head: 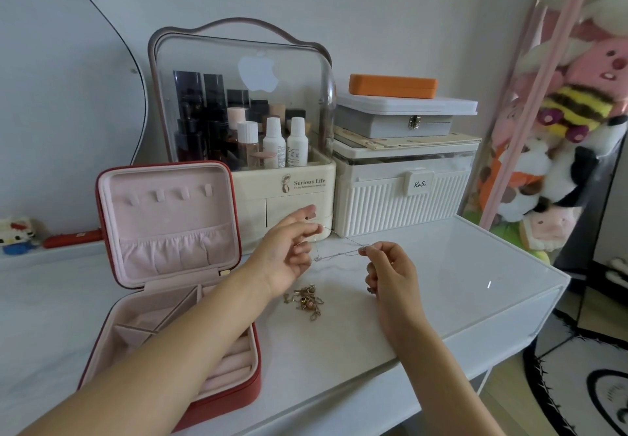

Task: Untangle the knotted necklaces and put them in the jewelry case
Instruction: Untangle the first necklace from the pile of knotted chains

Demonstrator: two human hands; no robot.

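A thin silver necklace (339, 249) hangs stretched above the white tabletop between my two hands. My left hand (289, 252) pinches one end near the cream organizer. My right hand (390, 269) pinches the other end, fingers curled. A small pendant or knot dangles from the chain below my left fingers. On the table beneath the chain lies a knotted heap of gold necklaces (306, 299). The red jewelry case (251, 381) with pink lining stands open at the left, lid upright, and my left forearm crosses over its lower tray.
A cream cosmetics organizer (282, 191) with a clear dome stands right behind my hands. Beside it a ribbed white box (401, 194) carries stacked boxes. A mirror leans at far left. Plush toys hang at the right. The table's edge (509, 313) runs diagonally at right.
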